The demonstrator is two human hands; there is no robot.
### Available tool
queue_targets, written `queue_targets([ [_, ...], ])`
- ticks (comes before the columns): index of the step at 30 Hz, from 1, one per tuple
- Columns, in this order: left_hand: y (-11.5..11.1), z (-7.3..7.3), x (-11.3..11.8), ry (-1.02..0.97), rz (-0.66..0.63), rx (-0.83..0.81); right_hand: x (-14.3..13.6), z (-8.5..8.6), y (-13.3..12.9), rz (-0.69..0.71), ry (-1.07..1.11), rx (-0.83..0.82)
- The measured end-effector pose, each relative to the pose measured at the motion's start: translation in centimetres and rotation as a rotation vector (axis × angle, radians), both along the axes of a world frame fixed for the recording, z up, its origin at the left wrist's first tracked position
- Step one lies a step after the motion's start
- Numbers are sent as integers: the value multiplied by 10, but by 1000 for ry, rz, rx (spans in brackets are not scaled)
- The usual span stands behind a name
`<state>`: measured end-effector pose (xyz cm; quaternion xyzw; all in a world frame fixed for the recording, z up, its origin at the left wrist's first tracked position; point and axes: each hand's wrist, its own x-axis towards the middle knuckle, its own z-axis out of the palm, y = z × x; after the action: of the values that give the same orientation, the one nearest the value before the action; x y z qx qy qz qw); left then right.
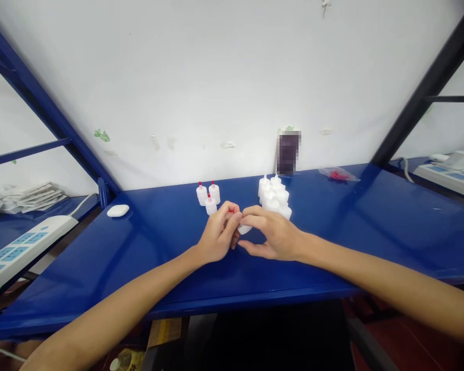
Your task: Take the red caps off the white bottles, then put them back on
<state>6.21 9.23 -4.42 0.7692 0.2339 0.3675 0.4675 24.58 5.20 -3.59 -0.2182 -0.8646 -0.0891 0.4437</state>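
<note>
Both hands meet over the middle of the blue table. My left hand (220, 234) is closed, its fingers wrapped round a small white bottle (245, 229) that shows partly between the hands. A bit of red shows by the left fingertips. My right hand (274, 234) touches the bottle with its upper fingers, the thumb held apart below. Behind my left hand stand three white bottles with red tips (211, 204). Several white bottles with pointed white tops (271, 201) stand in a group behind my right hand.
A dark pixelated object (288, 153) leans on the wall. A clear bag with red pieces (338, 175) lies at the back right. On the left are a white rounded case (118, 211) and a power strip (27, 245). The table's front edge (255, 300) runs below the hands.
</note>
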Motion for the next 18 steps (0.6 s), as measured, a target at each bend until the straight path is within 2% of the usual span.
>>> queue_targets([
  [2, -2, -5, -1, 37, -32, 12, -3, -3, -3, 1, -18, -49],
  [3, 0, -5, -2, 86, -50, 82, -1, -4, -4, 14, -32, -85],
  [7, 15, 0, -12, 362, -107, 577, 6, -4, -5, 30, -58, -241],
  [9, 20, 1, -15, 484, -98, 742, 7, -4, -5, 10, -60, -310],
  [12, 24, -3, -16, 611, -64, 817, 3, -1, -6, -17, -101, -413],
  [18, 30, 0, -20, 785, 38, 814, -10, 9, -3, -127, -189, -620],
])
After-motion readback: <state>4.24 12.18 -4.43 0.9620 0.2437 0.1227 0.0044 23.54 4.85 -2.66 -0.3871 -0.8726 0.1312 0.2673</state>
